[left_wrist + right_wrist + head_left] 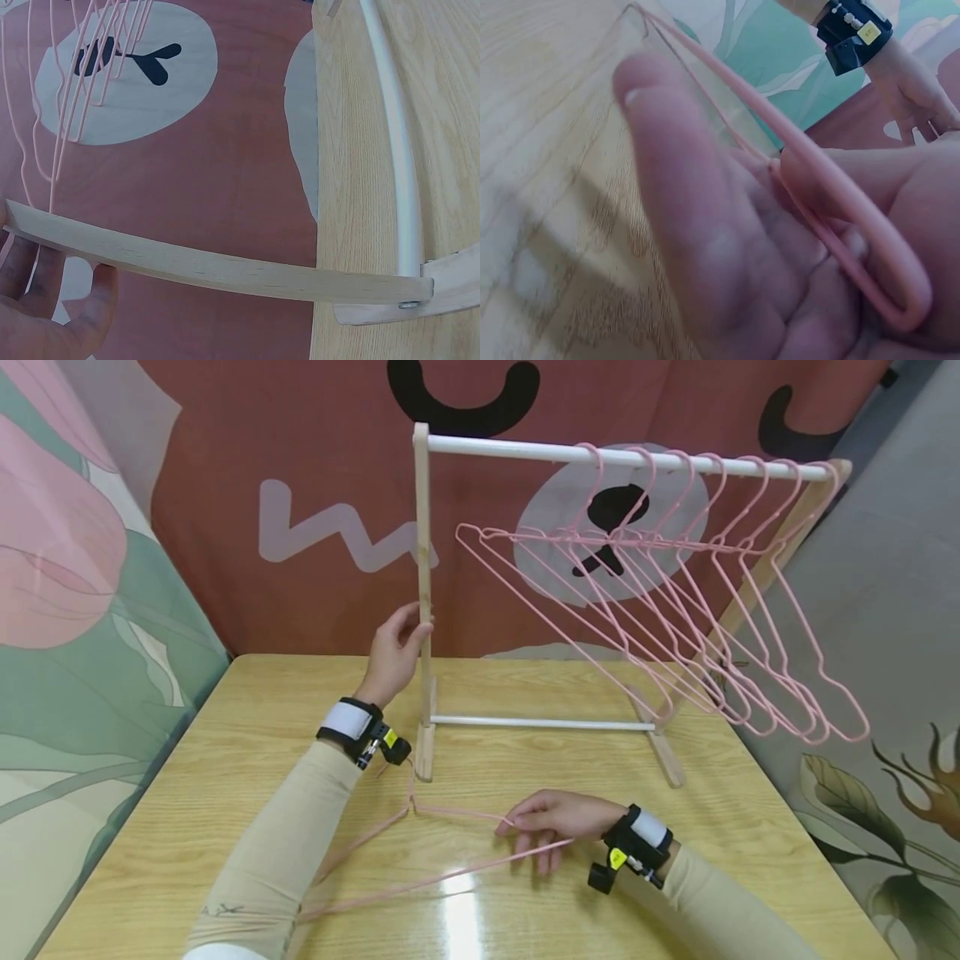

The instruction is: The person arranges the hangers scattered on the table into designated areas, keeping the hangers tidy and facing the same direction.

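Observation:
A wooden clothes rack stands on the light wood table [225, 760]. My left hand [408, 627] grips its left upright [423, 568] about halfway up; in the left wrist view my fingers [30, 270] curl behind the upright [225, 266]. Several pink wire hangers [675, 610] hang on the white top rail [525, 448], pushed to the right. One more pink hanger [450, 812] lies flat on the table in front of the rack. My right hand [525, 835] holds its right end; in the right wrist view the hanger's looped corner [840, 195] sits between thumb and palm.
Patterned cloth screens close in the table at the back [300, 485], the left [75, 610] and the right [885, 610]. The rack's white lower rail [540, 723] runs between two wooden feet. My left forearm lies over the loose hanger's left end.

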A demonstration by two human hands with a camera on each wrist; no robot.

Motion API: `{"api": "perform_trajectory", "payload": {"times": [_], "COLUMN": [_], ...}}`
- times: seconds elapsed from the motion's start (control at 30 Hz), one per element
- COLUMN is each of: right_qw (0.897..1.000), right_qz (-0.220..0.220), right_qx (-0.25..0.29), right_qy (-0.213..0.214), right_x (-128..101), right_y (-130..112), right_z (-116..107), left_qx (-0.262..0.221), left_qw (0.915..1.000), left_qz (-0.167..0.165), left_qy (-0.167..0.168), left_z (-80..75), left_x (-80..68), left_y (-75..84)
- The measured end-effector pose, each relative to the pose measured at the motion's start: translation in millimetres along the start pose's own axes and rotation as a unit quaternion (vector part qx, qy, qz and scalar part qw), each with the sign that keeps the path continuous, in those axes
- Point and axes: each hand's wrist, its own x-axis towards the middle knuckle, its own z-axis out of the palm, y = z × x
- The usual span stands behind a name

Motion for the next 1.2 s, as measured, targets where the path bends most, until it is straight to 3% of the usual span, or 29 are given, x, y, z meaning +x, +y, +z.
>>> {"api": "perform_trajectory", "payload": {"times": [0.4, 0.6, 0.9, 1.13, 1.2], "right_qw": [1.0, 0.999, 0.996, 0.985, 0.981], "right_qz": [-0.02, -0.029, -0.066, -0.112, -0.119], "right_qx": [0.003, 0.008, -0.047, -0.124, -0.142], "right_qy": [-0.022, -0.01, 0.025, 0.051, 0.063], "right_x": [-13.6, -28.7, -76.1, -118.3, -128.1], "right_y": [-1.8, -3.6, -29.8, -60.8, -67.4], "right_z": [-2.6, -5.5, -10.8, -12.7, -10.1], "left_qx": [-0.004, 0.003, 0.002, -0.001, -0.002], "left_qw": [1.0, 1.0, 1.0, 1.0, 1.0], "left_qz": [0.004, 0.007, 0.006, 0.001, 0.0], "left_qy": [0.003, 0.002, 0.001, 0.003, 0.004], "left_z": [0.3, 0.5, 0.9, 0.1, 1.1], "left_x": [-0.1, -0.3, -0.4, 0.5, 4.3], "left_y": [-1.2, -1.3, -0.6, -1.6, -12.6]}}
